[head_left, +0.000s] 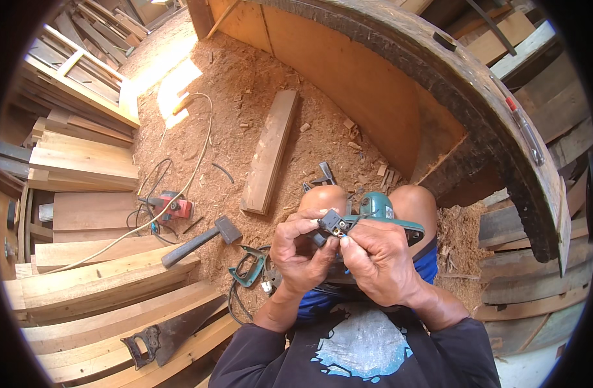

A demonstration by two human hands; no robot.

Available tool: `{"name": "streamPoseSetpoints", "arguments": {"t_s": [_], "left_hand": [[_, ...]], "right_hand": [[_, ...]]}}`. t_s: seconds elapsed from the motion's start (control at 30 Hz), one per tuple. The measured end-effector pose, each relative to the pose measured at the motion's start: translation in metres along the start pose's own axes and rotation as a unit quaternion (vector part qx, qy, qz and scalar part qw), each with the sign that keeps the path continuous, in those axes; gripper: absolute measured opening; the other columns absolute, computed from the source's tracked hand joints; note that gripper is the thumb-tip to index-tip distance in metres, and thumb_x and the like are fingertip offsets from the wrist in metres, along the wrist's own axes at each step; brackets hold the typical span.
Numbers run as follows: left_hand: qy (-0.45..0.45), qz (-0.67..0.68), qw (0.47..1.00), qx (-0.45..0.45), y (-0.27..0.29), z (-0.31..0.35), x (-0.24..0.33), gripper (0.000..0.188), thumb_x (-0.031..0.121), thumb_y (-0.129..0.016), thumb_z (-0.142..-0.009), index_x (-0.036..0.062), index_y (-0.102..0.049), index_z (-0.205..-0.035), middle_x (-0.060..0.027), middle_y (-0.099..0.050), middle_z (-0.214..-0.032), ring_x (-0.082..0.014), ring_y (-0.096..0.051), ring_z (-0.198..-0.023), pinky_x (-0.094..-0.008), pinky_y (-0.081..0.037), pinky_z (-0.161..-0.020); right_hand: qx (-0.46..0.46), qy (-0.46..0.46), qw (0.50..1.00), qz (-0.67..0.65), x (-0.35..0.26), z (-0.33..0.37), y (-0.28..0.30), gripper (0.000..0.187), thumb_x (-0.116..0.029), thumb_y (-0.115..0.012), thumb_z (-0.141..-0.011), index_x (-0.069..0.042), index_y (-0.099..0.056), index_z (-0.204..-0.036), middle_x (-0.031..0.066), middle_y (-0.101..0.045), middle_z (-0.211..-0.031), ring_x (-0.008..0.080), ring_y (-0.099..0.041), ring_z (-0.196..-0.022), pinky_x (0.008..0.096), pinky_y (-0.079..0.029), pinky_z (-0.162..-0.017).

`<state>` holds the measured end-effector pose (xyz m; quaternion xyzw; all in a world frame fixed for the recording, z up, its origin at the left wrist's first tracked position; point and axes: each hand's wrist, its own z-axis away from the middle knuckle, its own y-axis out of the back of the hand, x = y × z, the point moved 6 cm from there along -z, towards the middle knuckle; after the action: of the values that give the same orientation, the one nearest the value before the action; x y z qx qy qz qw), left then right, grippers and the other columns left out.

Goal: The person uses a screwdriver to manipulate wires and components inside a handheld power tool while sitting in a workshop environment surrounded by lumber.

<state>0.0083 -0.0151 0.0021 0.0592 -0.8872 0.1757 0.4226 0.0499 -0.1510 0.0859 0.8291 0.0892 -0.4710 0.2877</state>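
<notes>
My left hand (297,251) grips a small black electrical switch block (333,222) with brass-coloured terminals, held above my lap. Against its near side, my right hand (384,258) pinches a thin wire with a bit of blue (343,236) between thumb and finger. The wire's tip is too small to make out. A green power tool (376,205) rests between my knees, partly behind my right hand. On the floor to the left of my left hand lies a green handle piece (248,267), a dark cord beside it.
A hammer (206,240) and handsaw (164,336) lie on stacked timber at left. Beyond are a red power tool (175,205), its cords, and a plank (270,152) on sawdust. A curved bench (432,61) arches overhead right, with a red-tipped tool (524,129) on it.
</notes>
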Motion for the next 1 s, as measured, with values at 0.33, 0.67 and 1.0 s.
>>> {"name": "streamPoseSetpoints", "arguments": {"t_s": [0.33,0.67,1.0], "left_hand": [[0.025,0.025,0.999,0.010,-0.001,-0.005,-0.002,0.041,0.009,-0.078,-0.088,0.0054,-0.048,-0.116,-0.0183,-0.060,-0.120,-0.0299,-0.068,-0.109,-0.0391,-0.058,-0.092],[0.076,0.059,0.995,-0.006,-0.007,-0.018,-0.001,0.038,0.003,-0.071,-0.083,0.0067,-0.050,-0.115,-0.0155,-0.061,-0.113,-0.0303,-0.070,-0.106,-0.0416,-0.059,-0.091],[0.094,-0.018,0.995,0.025,-0.007,-0.013,0.005,0.044,0.006,-0.070,-0.085,0.0017,-0.053,-0.125,-0.0160,-0.062,-0.114,-0.0276,-0.070,-0.104,-0.0385,-0.058,-0.092]], "right_hand": [[-0.033,-0.041,0.998,-0.035,0.002,-0.001,-0.002,0.025,-0.009,-0.061,-0.091,0.001,-0.056,-0.069,0.0152,-0.052,-0.062,0.0317,-0.054,-0.056,0.0431,-0.041,-0.054],[-0.077,-0.165,0.964,-0.195,0.016,0.003,-0.002,0.028,-0.012,-0.058,-0.100,0.002,-0.060,-0.075,0.0024,-0.053,-0.061,0.0110,-0.048,-0.055,0.0336,-0.039,-0.052],[-0.074,-0.292,0.902,-0.308,0.045,0.012,-0.006,0.021,-0.013,-0.067,-0.096,-0.004,-0.063,-0.077,-0.0050,-0.056,-0.067,0.0013,-0.044,-0.060,0.0222,-0.034,-0.052]]}}
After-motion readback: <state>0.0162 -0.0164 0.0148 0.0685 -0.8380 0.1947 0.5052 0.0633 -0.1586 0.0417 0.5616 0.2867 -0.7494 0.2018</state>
